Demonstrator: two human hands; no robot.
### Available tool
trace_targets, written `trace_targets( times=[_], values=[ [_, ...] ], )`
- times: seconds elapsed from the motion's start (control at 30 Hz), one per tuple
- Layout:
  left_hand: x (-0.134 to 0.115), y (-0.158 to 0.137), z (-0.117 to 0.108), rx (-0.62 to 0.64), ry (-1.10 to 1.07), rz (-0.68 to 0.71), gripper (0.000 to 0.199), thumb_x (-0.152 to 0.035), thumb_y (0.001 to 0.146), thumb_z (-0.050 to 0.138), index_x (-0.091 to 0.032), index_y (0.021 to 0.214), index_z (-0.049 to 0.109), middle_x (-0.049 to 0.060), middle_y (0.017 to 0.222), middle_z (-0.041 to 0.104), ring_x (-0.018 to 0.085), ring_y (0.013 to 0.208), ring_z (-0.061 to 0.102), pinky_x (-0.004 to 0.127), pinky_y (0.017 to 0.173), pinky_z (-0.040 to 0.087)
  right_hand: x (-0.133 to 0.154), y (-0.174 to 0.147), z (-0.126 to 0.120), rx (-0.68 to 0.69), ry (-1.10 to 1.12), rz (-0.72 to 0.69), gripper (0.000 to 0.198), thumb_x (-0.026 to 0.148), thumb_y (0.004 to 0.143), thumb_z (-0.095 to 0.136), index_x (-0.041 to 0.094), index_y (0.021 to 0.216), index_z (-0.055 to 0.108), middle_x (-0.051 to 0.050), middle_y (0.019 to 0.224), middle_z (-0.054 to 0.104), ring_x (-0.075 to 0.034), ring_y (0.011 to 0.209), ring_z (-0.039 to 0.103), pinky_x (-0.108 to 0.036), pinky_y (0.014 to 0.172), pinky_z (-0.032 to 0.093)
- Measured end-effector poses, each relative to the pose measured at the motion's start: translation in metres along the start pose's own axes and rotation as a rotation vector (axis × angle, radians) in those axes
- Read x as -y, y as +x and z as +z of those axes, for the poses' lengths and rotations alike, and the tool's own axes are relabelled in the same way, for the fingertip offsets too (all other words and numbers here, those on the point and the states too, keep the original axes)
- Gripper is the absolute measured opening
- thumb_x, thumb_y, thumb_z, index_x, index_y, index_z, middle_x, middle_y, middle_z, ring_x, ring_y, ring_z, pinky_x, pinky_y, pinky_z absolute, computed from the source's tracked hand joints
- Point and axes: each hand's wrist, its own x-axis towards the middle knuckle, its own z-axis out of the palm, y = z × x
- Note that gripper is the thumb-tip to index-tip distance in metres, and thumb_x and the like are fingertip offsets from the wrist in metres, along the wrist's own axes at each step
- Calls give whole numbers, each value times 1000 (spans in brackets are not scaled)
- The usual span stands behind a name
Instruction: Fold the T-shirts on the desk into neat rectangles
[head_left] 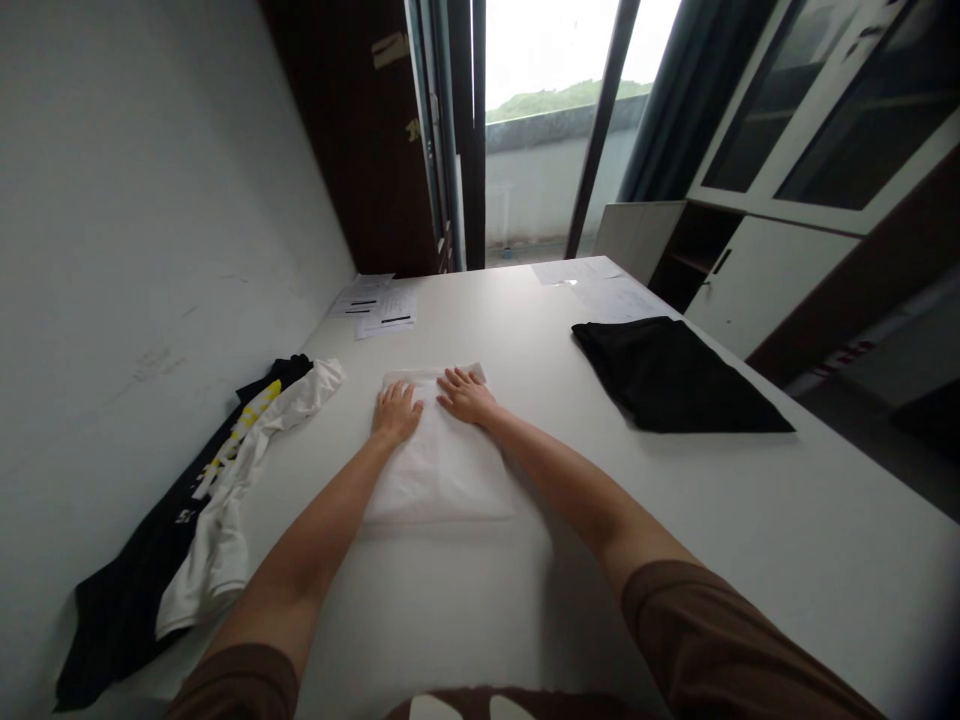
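A folded white cloth garment (442,470) lies flat on the white table (480,610), roughly rectangular, its far edge just beyond my fingers. On its far left part rests my left hand (398,410), palm down with fingers spread. My right hand (465,395) lies flat on the far right part, fingers apart too. Both hands touch the cloth's top surface without gripping it. What kind of garment it is cannot be made out.
A folded black garment (675,375) lies at the right. Along the left wall are a crumpled white garment (225,520) and a black one with yellow and white print (142,570). Paper sheets (386,310) lie at the far left, and more sheets (611,293) at the far right.
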Motion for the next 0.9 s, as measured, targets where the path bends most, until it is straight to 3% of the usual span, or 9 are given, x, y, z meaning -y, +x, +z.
trace_targets(
  times=[0.13,0.27,0.4,0.5,0.63,0.8,0.9],
  values=[
    [-19,12,8,34,-20,120,60,-42,108,37,-27,166,43,8,177,33,26,165,29,51,136,18,9,-10,-3,-125,-13,19,45,37,115,40,19,150,61,-14,163,51,-28,156,39,-46,128,29],
    [-23,38,13,64,-29,95,61,-49,109,34,-33,168,39,7,179,29,30,166,25,59,134,18,20,-24,-9,-158,-32,38,41,33,115,36,18,133,70,-15,138,68,-25,139,55,-39,121,38],
    [-10,59,8,81,-54,66,62,-50,109,36,-30,167,42,10,178,31,31,167,25,58,135,12,30,-52,-12,-91,-45,-34,44,40,114,44,19,147,64,-17,157,57,-29,150,47,-46,126,33],
    [0,67,6,101,-78,55,62,-48,108,36,-27,166,43,12,177,31,31,167,25,59,135,9,45,-87,-14,16,12,-244,52,47,114,46,26,161,54,-12,172,40,-30,161,34,-54,132,20],
    [5,67,5,108,-101,61,61,-48,108,39,-28,165,44,10,177,32,29,167,24,57,136,9,73,-138,-19,108,99,-500,55,45,113,48,31,166,47,-7,175,34,-27,166,23,-54,135,9],
    [-7,52,-6,28,-128,71,56,-38,106,43,-21,158,55,15,170,44,29,162,36,56,136,18,90,-171,-23,132,149,-632,54,49,114,47,30,165,49,-7,174,35,-25,165,23,-52,136,8],
    [-20,25,-13,-42,-159,137,51,-25,102,42,-18,147,65,13,160,58,23,153,50,42,134,30,91,-172,-25,107,149,-644,56,53,112,52,29,163,52,-10,173,37,-28,164,28,-55,135,13]
  ],
)
